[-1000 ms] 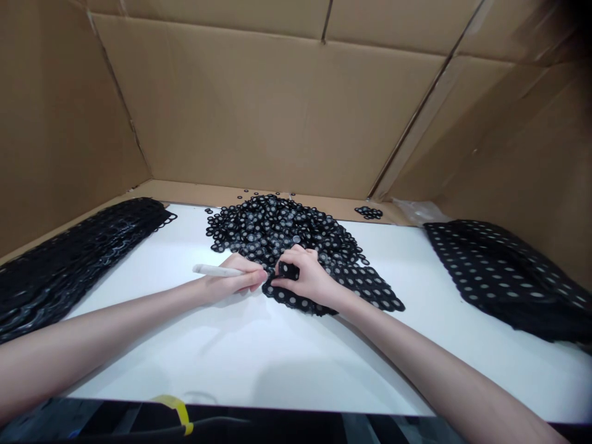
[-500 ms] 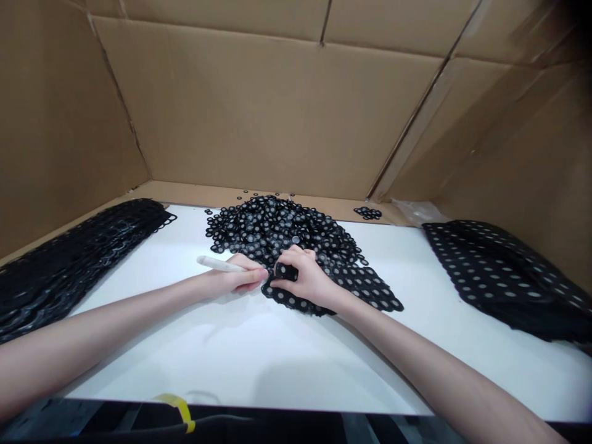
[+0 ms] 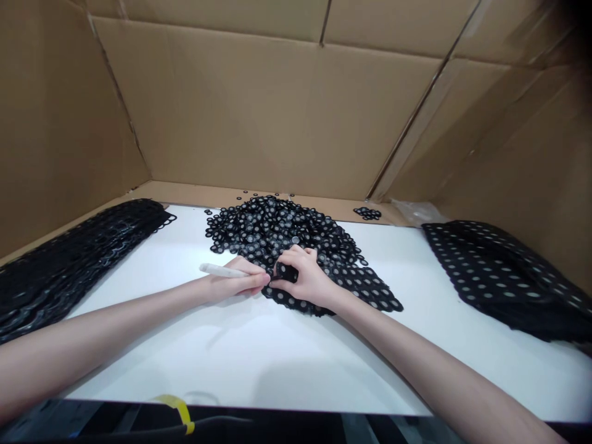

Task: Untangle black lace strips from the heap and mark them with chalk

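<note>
My left hand (image 3: 240, 280) is closed around a white pen-like tool (image 3: 222, 271), whose back end points left. Its fingertips meet the edge of a black sheet with pale round dots (image 3: 370, 290). The tool's tip is hidden near the fingers. My right hand (image 3: 309, 279) grips a folded-up part of that sheet between thumb and fingers, close to the left fingertips. Part of the sheet lies flat under and to the right of the right hand. Just behind both hands rises a heap of small black discs with pale centres (image 3: 277, 222).
A stack of black sheets with holes (image 3: 83, 259) lies on the left of the white board (image 3: 203, 364). Dotted black sheets (image 3: 504, 277) lie on the right. Some loose discs (image 3: 367, 213) and clear plastic (image 3: 419, 211) are at the back. Cardboard walls (image 3: 259, 111) enclose three sides.
My left hand has shifted slightly right and down, and the tool's back end has dropped a little. The right hand has barely moved.
</note>
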`<action>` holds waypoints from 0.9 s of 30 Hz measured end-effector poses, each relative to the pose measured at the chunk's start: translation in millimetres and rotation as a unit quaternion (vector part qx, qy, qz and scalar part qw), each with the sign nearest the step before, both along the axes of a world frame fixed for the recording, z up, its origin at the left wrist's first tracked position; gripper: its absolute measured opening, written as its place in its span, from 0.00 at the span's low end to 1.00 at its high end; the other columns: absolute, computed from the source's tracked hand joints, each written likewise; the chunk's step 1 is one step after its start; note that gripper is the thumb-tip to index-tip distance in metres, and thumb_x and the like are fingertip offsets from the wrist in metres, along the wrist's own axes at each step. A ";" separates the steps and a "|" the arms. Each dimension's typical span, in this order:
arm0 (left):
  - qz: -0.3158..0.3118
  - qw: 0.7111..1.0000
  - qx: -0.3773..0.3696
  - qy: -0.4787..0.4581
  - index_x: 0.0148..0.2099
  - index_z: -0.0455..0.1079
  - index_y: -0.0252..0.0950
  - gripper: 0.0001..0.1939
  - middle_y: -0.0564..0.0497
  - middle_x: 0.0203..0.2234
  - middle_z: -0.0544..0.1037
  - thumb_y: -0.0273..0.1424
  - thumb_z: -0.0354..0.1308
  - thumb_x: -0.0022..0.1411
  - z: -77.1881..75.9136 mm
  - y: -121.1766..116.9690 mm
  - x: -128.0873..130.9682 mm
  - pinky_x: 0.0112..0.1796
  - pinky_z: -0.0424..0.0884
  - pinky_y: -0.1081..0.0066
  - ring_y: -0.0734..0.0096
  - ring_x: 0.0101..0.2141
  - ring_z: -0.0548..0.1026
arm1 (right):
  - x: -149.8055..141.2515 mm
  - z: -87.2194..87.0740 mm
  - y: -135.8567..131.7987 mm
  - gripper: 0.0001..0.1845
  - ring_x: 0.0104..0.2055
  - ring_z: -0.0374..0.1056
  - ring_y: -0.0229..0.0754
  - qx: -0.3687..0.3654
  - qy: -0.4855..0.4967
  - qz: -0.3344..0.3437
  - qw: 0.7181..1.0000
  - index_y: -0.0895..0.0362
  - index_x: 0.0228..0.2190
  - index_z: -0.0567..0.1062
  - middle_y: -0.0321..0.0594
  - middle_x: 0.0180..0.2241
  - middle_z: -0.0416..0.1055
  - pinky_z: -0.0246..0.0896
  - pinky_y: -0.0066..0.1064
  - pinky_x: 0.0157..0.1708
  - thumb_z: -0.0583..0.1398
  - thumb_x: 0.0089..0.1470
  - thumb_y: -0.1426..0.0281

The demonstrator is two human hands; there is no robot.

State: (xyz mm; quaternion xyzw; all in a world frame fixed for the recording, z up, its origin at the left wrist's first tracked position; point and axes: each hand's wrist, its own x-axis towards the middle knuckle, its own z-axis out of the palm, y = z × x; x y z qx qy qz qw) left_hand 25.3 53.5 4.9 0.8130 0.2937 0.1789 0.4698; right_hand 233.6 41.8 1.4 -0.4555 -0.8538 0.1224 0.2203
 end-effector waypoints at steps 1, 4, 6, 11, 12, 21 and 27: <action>0.008 1.000 0.000 -0.008 0.21 0.62 0.32 0.24 0.56 0.14 0.61 0.43 0.47 0.64 -0.5 -0.1 -0.3 0.23 0.53 0.75 0.79 0.19 0.58 | 0.4 -0.5 0.2 0.19 0.41 0.61 0.45 0.000 0.000 0.001 1.000 0.57 0.26 0.71 0.37 0.30 0.71 0.42 0.38 0.42 0.63 0.46 0.53; 0.023 0.999 0.009 -0.042 0.21 0.61 0.32 0.24 0.55 0.15 0.61 0.43 0.47 0.64 -2.3 0.2 -1.4 0.23 0.53 0.75 0.78 0.20 0.59 | 1.4 -2.2 1.4 0.23 0.40 0.60 0.46 0.002 0.005 0.003 1.000 0.56 0.28 0.72 0.38 0.30 0.71 0.43 0.38 0.41 0.64 0.42 0.48; 0.028 0.997 0.033 -0.058 0.21 0.61 0.32 0.24 0.55 0.15 0.61 0.42 0.46 0.65 -3.2 0.7 -1.9 0.24 0.54 0.75 0.78 0.20 0.59 | 1.6 -3.1 2.3 0.24 0.40 0.60 0.46 0.000 0.010 0.001 1.000 0.56 0.27 0.71 0.38 0.30 0.72 0.43 0.38 0.41 0.64 0.41 0.47; 0.021 0.993 0.100 -0.065 0.24 0.64 0.32 0.24 0.53 0.18 0.65 0.43 0.44 0.65 -2.7 0.4 -0.7 0.26 0.57 0.75 0.76 0.23 0.63 | -0.3 -2.9 3.1 0.21 0.39 0.61 0.44 -0.007 0.027 -0.012 1.000 0.56 0.25 0.71 0.36 0.28 0.72 0.43 0.38 0.41 0.64 0.44 0.50; 0.016 0.992 0.109 -0.066 0.25 0.65 0.31 0.24 0.53 0.19 0.66 0.43 0.44 0.66 -2.3 0.2 -0.4 0.27 0.58 0.75 0.75 0.24 0.64 | -0.9 -2.5 2.9 0.21 0.39 0.61 0.44 -0.008 0.031 -0.014 0.999 0.56 0.24 0.71 0.36 0.28 0.72 0.43 0.37 0.41 0.64 0.45 0.51; 0.069 0.992 0.048 -0.099 0.19 0.61 0.32 0.26 0.54 0.13 0.59 0.43 0.45 0.64 -1.7 -0.4 -6.6 0.21 0.51 0.73 0.77 0.17 0.58 | -1.8 -1.0 2.6 0.14 0.39 0.62 0.44 -0.006 0.026 -0.002 1.000 0.57 0.24 0.71 0.36 0.29 0.72 0.45 0.36 0.39 0.66 0.45 0.59; 0.056 0.994 0.048 -0.082 0.18 0.59 0.33 0.24 0.55 0.12 0.58 0.40 0.47 0.63 0.4 -2.3 -4.4 0.21 0.50 0.73 0.79 0.17 0.57 | -1.2 -2.5 2.9 0.15 0.40 0.63 0.44 -0.005 0.026 0.001 1.000 0.56 0.25 0.71 0.36 0.29 0.72 0.45 0.36 0.39 0.65 0.46 0.58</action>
